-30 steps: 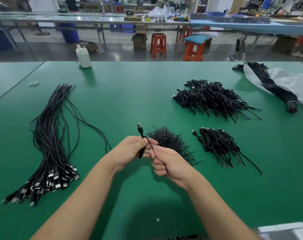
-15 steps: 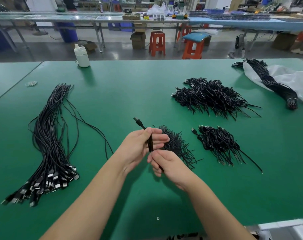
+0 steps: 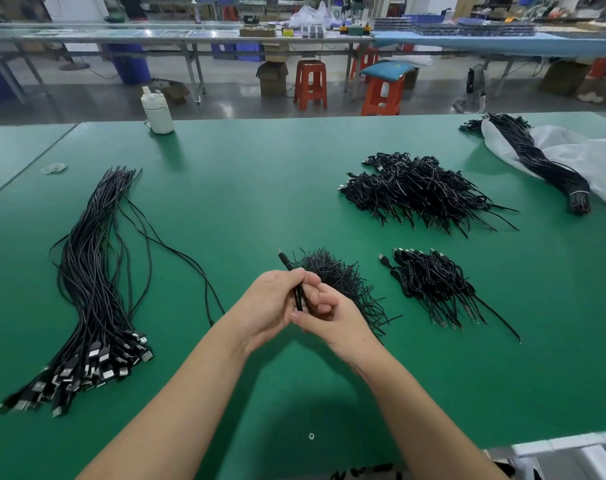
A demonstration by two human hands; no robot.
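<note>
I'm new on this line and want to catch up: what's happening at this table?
A person holds a short black cable in both hands above the green table: the left hand grips it, plug end sticking up, and the right hand pinches it lower down. Behind them lies a heap of short black strands, with a near pile and a far pile of coiled cables to the right. Long USB cables lie on the left.

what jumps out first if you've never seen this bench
At centre, the left hand and right hand both hold a short black cable above the green table. A long cable bundle sprawls on the left, its plugs nearest the person, and tangled piles of short cables lie to the right.
</note>
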